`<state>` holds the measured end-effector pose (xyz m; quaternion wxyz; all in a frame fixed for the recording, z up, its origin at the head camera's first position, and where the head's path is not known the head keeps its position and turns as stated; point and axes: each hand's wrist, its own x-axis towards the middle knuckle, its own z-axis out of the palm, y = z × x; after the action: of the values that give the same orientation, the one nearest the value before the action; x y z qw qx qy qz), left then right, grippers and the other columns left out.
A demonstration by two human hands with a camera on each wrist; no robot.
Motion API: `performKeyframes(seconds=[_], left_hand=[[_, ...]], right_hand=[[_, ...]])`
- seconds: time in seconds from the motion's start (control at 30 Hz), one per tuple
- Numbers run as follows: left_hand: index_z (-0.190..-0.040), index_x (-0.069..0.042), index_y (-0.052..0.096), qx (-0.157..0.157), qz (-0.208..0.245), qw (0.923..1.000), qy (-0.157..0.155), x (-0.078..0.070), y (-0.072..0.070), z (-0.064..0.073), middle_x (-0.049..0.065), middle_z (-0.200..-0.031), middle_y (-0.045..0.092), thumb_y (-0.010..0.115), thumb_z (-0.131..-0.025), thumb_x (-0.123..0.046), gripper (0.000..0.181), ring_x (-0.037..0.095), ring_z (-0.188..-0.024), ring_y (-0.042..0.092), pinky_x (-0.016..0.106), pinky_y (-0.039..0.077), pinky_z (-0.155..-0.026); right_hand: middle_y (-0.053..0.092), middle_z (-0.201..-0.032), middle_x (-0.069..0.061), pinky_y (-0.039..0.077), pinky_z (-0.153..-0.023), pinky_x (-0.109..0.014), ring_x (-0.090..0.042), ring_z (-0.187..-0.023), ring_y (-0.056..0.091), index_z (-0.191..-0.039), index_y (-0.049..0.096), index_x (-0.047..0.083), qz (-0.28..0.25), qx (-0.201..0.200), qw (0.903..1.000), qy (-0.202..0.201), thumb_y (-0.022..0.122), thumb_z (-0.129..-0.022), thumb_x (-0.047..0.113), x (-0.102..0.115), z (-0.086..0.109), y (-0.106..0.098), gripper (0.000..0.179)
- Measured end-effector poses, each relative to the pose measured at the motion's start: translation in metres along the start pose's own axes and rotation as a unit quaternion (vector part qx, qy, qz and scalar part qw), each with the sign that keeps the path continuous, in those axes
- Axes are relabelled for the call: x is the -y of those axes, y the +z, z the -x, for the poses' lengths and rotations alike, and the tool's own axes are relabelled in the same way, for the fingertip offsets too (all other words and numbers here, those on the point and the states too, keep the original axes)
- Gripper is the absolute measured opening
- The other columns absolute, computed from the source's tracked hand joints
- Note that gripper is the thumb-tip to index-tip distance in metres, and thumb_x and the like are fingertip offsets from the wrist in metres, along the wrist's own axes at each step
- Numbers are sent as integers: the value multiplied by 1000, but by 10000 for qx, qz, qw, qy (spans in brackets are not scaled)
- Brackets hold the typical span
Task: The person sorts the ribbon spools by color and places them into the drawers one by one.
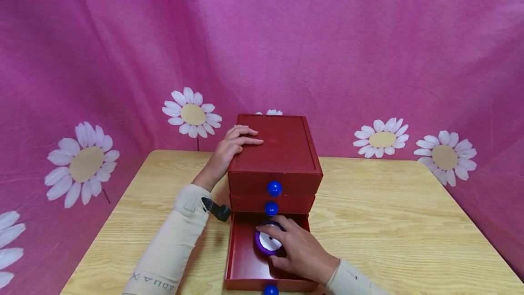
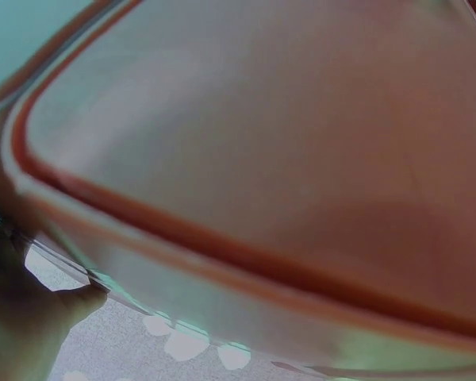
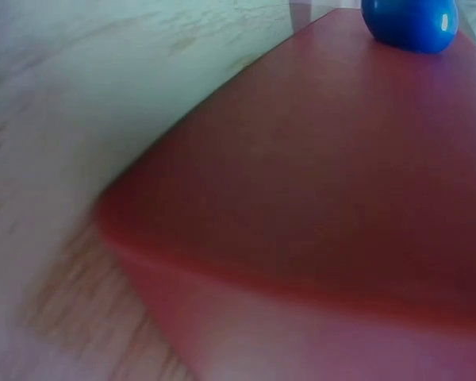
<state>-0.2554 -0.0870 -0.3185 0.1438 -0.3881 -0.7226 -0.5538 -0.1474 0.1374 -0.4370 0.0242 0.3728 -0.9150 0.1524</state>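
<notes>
A red drawer cabinet [image 1: 274, 149] with blue ball knobs stands on the table, its bottom drawer [image 1: 245, 263] pulled out. My left hand [image 1: 231, 147] rests on the cabinet's top left edge, fingers extended over the top; part of it shows at the lower left of the left wrist view. Inside the drawer lies a round purple thing with a silver face and a dark centre [image 1: 268, 242]. The fingers and thumb of my right hand [image 1: 300, 245] are curled about its rim. The right wrist view shows the drawer front [image 3: 301, 175], not the hand.
The upper drawers, with a top knob [image 1: 274, 188] and one below it [image 1: 271, 208], are pushed in. The drawer's knob [image 1: 270, 290] sticks out at the front. A wooden table [image 1: 389, 222] lies beneath, and a pink cloth with daisies [image 1: 327, 58] hangs behind.
</notes>
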Motion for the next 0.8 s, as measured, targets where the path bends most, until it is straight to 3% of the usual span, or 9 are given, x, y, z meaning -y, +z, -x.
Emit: performKeyframes(seconds=[0.5, 0.8], left_hand=[[-107, 7, 63, -15, -83, 9999, -54, -2, 0, 0, 23, -121, 49, 30, -80, 5, 42, 39, -123, 28, 46, 13, -105], [-106, 9, 63, -36, -25, 9999, 110, -2, 0, 0, 26, -120, 49, 30, -79, 9, 43, 41, -122, 28, 48, 11, -105]], right_hand=[[40, -135, -5, 46, -86, -42, -23, -117, 46, -134, 41, 29, 223, 271, 9993, 133, 68, -76, 35, 0, 0, 1, 64], [43, -133, -4, 48, -80, -43, -24, -118, 46, -134, 42, 28, 420, 331, 9982, 271, 68, -77, 35, 0, -2, 3, 62]])
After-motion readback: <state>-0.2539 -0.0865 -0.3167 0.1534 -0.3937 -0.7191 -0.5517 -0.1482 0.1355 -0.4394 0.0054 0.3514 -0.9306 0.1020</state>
